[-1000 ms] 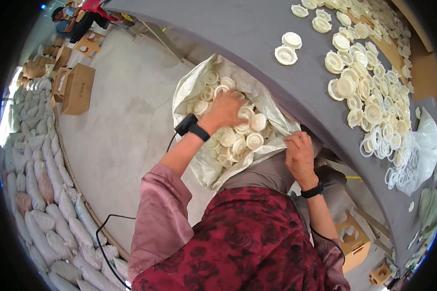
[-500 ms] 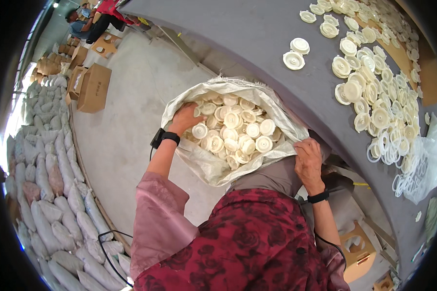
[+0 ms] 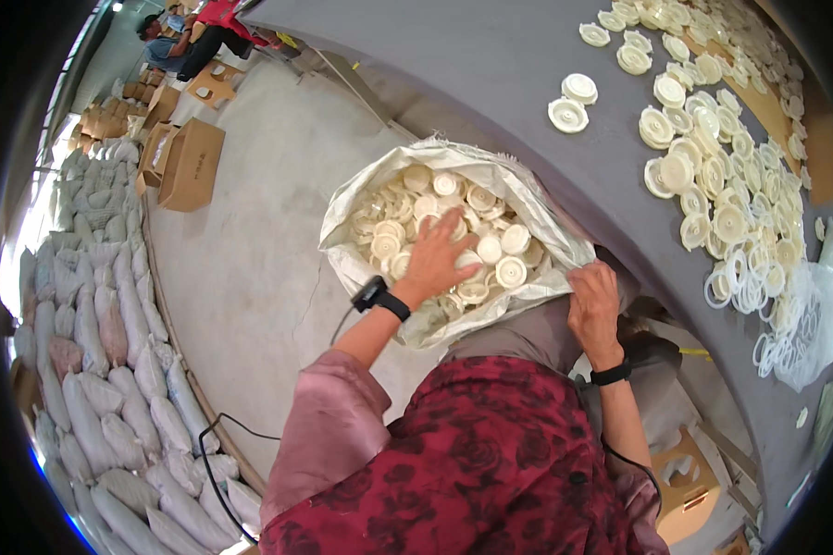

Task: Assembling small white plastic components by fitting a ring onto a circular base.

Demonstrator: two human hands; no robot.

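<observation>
In front of me, at my lap, a white woven sack (image 3: 347, 199) gapes wide, filled with many cream round plastic caps (image 3: 514, 239). My left hand (image 3: 440, 254) lies over the caps inside, its fingers spread and pointing up and to the right. Some caps beneath that hand are hidden. At the sack's right rim, my right hand (image 3: 594, 301) grips the folded edge between thumb and fingers. Both wrists wear black bands, and the left one carries a small black device (image 3: 370, 293).
To the right, a grey-covered table (image 3: 491, 65) bears a heap of similar caps (image 3: 713, 176), white rings (image 3: 745, 277) and a clear plastic bag (image 3: 819, 314). Full sacks (image 3: 111, 398) line the left side. Cardboard boxes (image 3: 192, 166), a stool (image 3: 213, 83) and a seated person (image 3: 180, 46) are farther off.
My left hand has left the sack's left rim and moved right onto the caps, fingers spreading. My right hand keeps its grip on the rim. The view has shifted slightly.
</observation>
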